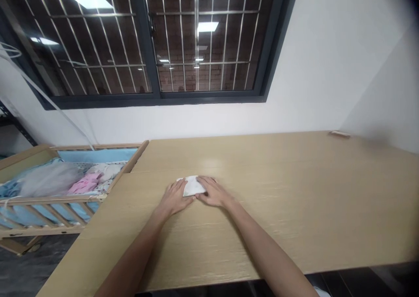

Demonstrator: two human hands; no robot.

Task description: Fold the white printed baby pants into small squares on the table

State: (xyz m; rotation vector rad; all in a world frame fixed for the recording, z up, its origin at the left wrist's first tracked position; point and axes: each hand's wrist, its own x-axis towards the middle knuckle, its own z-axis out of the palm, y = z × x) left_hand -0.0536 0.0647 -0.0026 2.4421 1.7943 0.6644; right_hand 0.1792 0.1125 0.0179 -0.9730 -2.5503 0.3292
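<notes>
A small folded white cloth point(194, 186) lies on the wooden tabletop point(278, 192), a little left of the middle. My left hand point(176, 197) grips its left side, fingers over the top and thumb along the near edge. On the other side, my right hand point(211, 191) has its fingers curled over the right edge, with the thumb at the near corner. Both thumbs almost meet in front of the cloth. Parts of the cloth's left and right ends are hidden under my fingers.
A wooden crib point(108, 192) with blue lining stands against the table's left side, holding a pink cloth point(85, 182) and bedding. A small flat object point(339, 134) lies at the table's far right corner. Behind the table are a white wall and a barred window point(160, 95).
</notes>
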